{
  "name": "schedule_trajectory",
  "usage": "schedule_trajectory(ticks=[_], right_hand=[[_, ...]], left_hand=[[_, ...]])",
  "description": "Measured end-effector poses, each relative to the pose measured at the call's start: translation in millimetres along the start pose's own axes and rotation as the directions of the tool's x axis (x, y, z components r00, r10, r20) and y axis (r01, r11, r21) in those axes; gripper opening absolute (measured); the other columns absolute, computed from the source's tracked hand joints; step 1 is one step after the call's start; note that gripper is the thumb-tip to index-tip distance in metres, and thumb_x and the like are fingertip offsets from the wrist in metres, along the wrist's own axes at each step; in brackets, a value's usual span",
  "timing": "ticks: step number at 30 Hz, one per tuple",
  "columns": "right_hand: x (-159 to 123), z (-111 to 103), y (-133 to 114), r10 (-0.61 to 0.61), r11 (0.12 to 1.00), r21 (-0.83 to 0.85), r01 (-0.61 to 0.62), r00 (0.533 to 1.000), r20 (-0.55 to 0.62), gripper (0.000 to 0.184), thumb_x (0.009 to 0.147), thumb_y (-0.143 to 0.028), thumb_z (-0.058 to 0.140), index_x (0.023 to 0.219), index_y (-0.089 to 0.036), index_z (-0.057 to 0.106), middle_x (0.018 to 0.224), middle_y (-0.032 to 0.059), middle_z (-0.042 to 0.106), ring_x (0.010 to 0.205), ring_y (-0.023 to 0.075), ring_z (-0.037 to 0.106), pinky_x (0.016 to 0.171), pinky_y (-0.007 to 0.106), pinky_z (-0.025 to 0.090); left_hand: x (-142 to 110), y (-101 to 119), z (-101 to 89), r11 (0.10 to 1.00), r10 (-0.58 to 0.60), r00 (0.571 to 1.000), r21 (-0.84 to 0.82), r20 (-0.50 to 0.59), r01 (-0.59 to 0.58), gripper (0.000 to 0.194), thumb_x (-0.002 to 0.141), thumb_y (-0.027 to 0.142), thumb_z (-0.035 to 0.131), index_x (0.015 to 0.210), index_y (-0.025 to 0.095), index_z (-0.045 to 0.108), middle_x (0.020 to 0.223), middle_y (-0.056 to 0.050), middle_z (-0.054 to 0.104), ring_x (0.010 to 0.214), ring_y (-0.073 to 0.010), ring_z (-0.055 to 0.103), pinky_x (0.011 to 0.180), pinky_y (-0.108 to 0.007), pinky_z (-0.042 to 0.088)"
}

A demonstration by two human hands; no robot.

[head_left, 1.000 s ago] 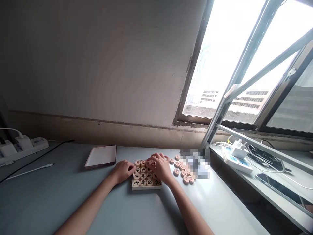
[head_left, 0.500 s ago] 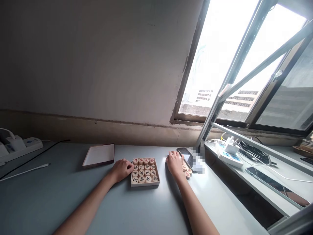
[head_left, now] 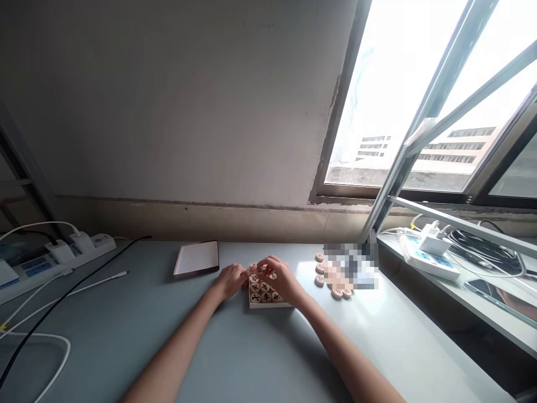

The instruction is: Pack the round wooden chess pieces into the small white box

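A small square box (head_left: pixel 268 304) of round wooden chess pieces with black and red characters sits on the grey table. My left hand (head_left: pixel 231 280) rests curled against the box's left edge. My right hand (head_left: pixel 279 276) hovers over the box's far right part, fingers bent and pinched together over the pieces; what they hold is hidden. Several loose wooden pieces (head_left: pixel 333 282) lie on the table to the right of the box, partly behind a blurred patch.
The box lid (head_left: pixel 196 259) lies upside down at the back left. A power strip (head_left: pixel 54 254) with plugs and white and black cables (head_left: pixel 50 305) occupies the left. On the right a windowsill holds another power strip (head_left: pixel 428 254), cables and a phone (head_left: pixel 499 296).
My right hand has come back from the loose pieces on the right to over the box. My left hand stays at the box's left edge. The camera view has shifted.
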State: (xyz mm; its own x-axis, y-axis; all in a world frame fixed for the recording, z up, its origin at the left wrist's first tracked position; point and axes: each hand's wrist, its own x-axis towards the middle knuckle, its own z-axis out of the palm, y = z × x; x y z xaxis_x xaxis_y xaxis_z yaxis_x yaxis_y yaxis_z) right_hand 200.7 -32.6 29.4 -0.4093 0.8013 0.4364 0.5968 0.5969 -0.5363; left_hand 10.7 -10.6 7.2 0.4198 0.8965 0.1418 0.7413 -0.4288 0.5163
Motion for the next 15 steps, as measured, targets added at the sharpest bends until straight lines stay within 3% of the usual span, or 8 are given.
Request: schedule_trajectory(ticks=[4,7,9,12,15], right_hand=[[-2,10,-9,-0.005,0.997,-0.071,0.007,1.000,0.024,0.018,0.084,-0.021,0.053,0.101,-0.024,0.061,0.105,0.0032,0.056,0.082,0.0123,0.060,0.077,0.027,0.046],[1,-5,6,0.032,0.998,-0.055,-0.031,0.999,0.019,0.025,0.086,-0.022,0.050,0.110,-0.024,0.057,0.107,0.0049,0.056,0.080,0.0130,0.060,0.076,0.028,0.047],[0,-20,25,0.113,0.970,-0.204,-0.130,0.989,-0.093,0.027,0.088,-0.022,0.045,0.112,-0.023,0.057,0.111,0.0066,0.056,0.092,0.0177,0.058,0.082,0.034,0.045],[-9,-38,59,0.240,0.786,-0.502,-0.361,0.927,-0.290,0.034,0.087,-0.019,0.042,0.120,-0.020,0.053,0.125,0.0111,0.050,0.117,0.0262,0.043,0.096,0.048,0.031],[-22,-47,86,0.387,0.608,-0.621,-0.495,0.868,-0.313,0.035,0.086,-0.018,0.041,0.119,-0.015,0.053,0.132,0.0164,0.046,0.123,0.0299,0.034,0.100,0.058,0.014]], left_hand=[[0,1,1.0,0.999,0.006,1.000,0.036,-0.017,-0.006,0.071,0.088,0.059,0.009,0.044,0.018,0.048,0.045,-0.002,0.049,0.049,-0.0151,0.045,0.057,-0.025,0.029],[1,4,0.7,0.997,-0.015,0.999,0.069,-0.028,0.017,0.069,0.088,0.060,0.016,0.046,0.018,0.052,0.048,-0.003,0.053,0.051,-0.0159,0.048,0.056,-0.026,0.027],[1,7,0.9,0.994,-0.037,0.998,0.105,-0.048,0.042,0.066,0.088,0.058,0.021,0.049,0.017,0.056,0.052,-0.005,0.057,0.054,-0.0167,0.050,0.055,-0.026,0.025],[1,11,2.4,0.986,-0.077,0.994,0.138,-0.080,0.088,0.064,0.088,0.056,0.024,0.056,0.017,0.063,0.059,-0.008,0.062,0.058,-0.0180,0.053,0.055,-0.027,0.022],[1,12,4.2,0.986,-0.092,0.991,0.129,-0.094,0.104,0.063,0.086,0.058,0.027,0.060,0.017,0.066,0.061,-0.009,0.063,0.060,-0.0188,0.054,0.054,-0.027,0.022]])
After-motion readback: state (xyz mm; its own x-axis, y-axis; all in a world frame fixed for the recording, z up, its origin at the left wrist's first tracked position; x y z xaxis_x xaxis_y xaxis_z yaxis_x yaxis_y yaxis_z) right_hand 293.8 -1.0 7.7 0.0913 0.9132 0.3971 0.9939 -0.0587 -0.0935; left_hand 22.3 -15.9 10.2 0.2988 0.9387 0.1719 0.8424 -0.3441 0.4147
